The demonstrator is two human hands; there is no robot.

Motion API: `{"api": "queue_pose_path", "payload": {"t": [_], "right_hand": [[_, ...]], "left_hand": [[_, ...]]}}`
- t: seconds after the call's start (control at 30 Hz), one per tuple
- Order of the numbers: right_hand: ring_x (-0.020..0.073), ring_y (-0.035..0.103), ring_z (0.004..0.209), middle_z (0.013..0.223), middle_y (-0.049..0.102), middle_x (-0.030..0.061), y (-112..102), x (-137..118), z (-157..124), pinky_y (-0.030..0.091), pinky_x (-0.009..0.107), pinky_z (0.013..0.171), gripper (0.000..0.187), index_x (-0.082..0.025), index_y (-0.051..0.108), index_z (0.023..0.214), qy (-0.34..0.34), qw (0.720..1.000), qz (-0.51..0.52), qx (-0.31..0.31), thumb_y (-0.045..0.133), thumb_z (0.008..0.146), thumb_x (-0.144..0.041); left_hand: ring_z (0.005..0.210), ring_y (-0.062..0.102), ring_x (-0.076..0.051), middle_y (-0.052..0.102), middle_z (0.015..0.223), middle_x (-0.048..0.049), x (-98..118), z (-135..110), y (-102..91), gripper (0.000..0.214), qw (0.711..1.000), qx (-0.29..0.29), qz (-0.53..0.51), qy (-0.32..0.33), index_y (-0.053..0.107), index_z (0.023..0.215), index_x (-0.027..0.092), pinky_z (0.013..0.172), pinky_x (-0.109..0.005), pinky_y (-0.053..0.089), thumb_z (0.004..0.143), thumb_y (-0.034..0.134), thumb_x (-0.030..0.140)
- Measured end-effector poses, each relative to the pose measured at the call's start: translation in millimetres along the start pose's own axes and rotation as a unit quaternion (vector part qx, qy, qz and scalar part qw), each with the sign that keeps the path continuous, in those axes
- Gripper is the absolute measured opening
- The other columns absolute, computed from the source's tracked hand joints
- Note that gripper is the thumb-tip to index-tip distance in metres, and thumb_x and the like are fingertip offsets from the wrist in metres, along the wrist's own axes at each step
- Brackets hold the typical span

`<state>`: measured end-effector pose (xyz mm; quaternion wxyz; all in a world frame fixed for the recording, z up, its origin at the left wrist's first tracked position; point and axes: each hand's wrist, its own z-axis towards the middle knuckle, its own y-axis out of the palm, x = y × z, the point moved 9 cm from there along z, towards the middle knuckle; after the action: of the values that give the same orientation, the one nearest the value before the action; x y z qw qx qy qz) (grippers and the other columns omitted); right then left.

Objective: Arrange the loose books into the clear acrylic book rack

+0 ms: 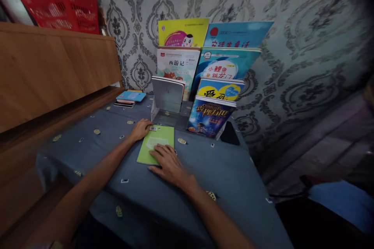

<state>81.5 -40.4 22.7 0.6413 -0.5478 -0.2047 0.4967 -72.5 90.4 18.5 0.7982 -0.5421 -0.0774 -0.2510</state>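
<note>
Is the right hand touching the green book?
Touching. In the head view, the right hand rests partly on the green book, fingers across its cover.

Left hand [142, 129] and right hand [170, 166] on a green book [153, 140]

The green book lies flat on a blue-clothed table [198, 171], between the table's near and far edges. The left hand's fingers are at the book's far left corner; the right hand's spread over its near right part. Toward the table's far edge, a clear stand [175, 120] holds tiers of books [178, 62]. A small stack [130, 96] lies by the far left corner, a dark flat object [230, 134] near the right edge.
</note>
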Motion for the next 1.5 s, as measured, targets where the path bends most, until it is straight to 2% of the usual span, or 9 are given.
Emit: {"api": "queue_pose_path", "payload": {"t": [0.1, 0.27, 0.57, 0.77, 0.9, 1.0, 1.13, 1.33, 1.5], "right_hand": [[0.0296, 0.048, 0.133, 0.136, 0.060, 0.0138, -5, -4, -1, 0.033, 0.051, 0.113, 0.046, -0.020, 0.059, 0.129, 0.000, 1.000, 0.005, 0.003, 0.060, 0.093, -0.050], [0.0267, 0.050, 0.131, 0.129, 0.064, 0.0112, -8, -14, 0, 0.034, 0.047, 0.113, 0.036, -0.022, 0.062, 0.124, 0.000, 1.000, 0.005, 0.008, 0.059, 0.095, -0.043], [0.0231, 0.052, 0.128, 0.128, 0.065, 0.0102, -9, -16, 0, 0.032, 0.046, 0.113, 0.032, -0.021, 0.061, 0.123, -0.014, 0.999, 0.029, 0.023, 0.057, 0.097, -0.038], [0.0252, 0.049, 0.130, 0.135, 0.060, 0.0124, -14, -14, 0, 0.033, 0.048, 0.112, 0.036, -0.021, 0.059, 0.127, 0.004, 0.999, 0.039, 0.034, 0.057, 0.096, -0.040], [0.0262, 0.047, 0.133, 0.139, 0.057, 0.0129, -17, -11, -2, 0.033, 0.049, 0.114, 0.043, -0.021, 0.056, 0.134, 0.027, 0.997, 0.056, 0.050, 0.055, 0.096, -0.043], [0.0263, 0.047, 0.134, 0.140, 0.056, 0.0132, -22, -9, -3, 0.034, 0.048, 0.115, 0.048, -0.022, 0.053, 0.137, 0.033, 0.992, 0.098, 0.066, 0.053, 0.097, -0.048], [0.0277, 0.044, 0.138, 0.146, 0.051, 0.0150, -34, -6, -2, 0.035, 0.048, 0.115, 0.063, -0.019, 0.045, 0.144, 0.039, 0.979, 0.179, 0.086, 0.055, 0.093, -0.054], [0.0269, 0.050, 0.133, 0.147, 0.051, 0.0133, -68, -8, -2, 0.041, 0.046, 0.111, 0.069, -0.020, 0.038, 0.148, 0.031, 0.958, 0.231, 0.169, 0.063, 0.086, -0.039], [0.0225, 0.064, 0.105, 0.122, 0.067, 0.0088, -97, -6, -11, 0.050, 0.037, 0.095, 0.048, -0.020, 0.051, 0.137, 0.051, 0.933, 0.253, 0.251, 0.050, 0.089, -0.025]], "left_hand": [[0.093, 0.060, -0.024, 0.069, 0.094, -0.0089, 0, -10, -11.5, 0.029, 1.000, 0.009, -0.001, -0.023, 0.073, 0.095, 0.017, 0.095, -0.037, 0.043, 0.088, 0.046, 0.025], [0.069, 0.054, -0.019, 0.063, 0.071, -0.0042, -10, -25, -23.6, 0.035, 0.996, 0.010, -0.024, -0.080, 0.069, 0.078, 0.017, 0.068, -0.027, 0.040, 0.089, 0.047, 0.042], [0.050, 0.038, -0.012, 0.046, 0.046, 0.0036, -22, -42, -21.4, 0.041, 0.978, -0.044, -0.128, -0.156, 0.053, 0.050, 0.019, 0.050, -0.024, 0.019, 0.070, 0.067, 0.053], [0.052, 0.050, -0.012, 0.057, 0.056, 0.0024, -14, -52, -23.5, 0.040, 0.952, -0.075, -0.238, -0.177, 0.057, 0.068, 0.018, 0.050, -0.022, 0.036, 0.068, 0.063, 0.058], [0.043, 0.048, -0.010, 0.060, 0.060, 0.0041, -5, -64, -22.4, 0.051, 0.885, -0.069, -0.393, -0.241, 0.058, 0.101, 0.018, 0.041, -0.021, 0.037, 0.065, 0.069, 0.051], [0.042, 0.048, -0.009, 0.060, 0.061, 0.0040, 12, -65, -27.9, 0.047, 0.832, -0.041, -0.490, -0.258, 0.060, 0.095, 0.017, 0.038, -0.018, 0.035, 0.061, 0.075, 0.046], [0.049, 0.055, -0.010, 0.060, 0.061, 0.0035, 42, -50, -48.7, 0.041, 0.818, 0.001, -0.530, -0.225, 0.058, 0.079, 0.017, 0.045, -0.019, 0.044, 0.068, 0.073, 0.054], [0.049, 0.057, -0.010, 0.061, 0.057, 0.0020, 97, -17, -87.9, 0.048, 0.843, 0.021, -0.521, -0.132, 0.059, 0.076, 0.016, 0.049, -0.019, 0.044, 0.080, 0.061, 0.063], [0.047, 0.059, -0.012, 0.061, 0.051, 0.0005, 149, -3, -115.8, 0.049, 0.894, -0.019, -0.443, -0.064, 0.057, 0.077, 0.016, 0.050, -0.020, 0.045, 0.085, 0.056, 0.064]]}}
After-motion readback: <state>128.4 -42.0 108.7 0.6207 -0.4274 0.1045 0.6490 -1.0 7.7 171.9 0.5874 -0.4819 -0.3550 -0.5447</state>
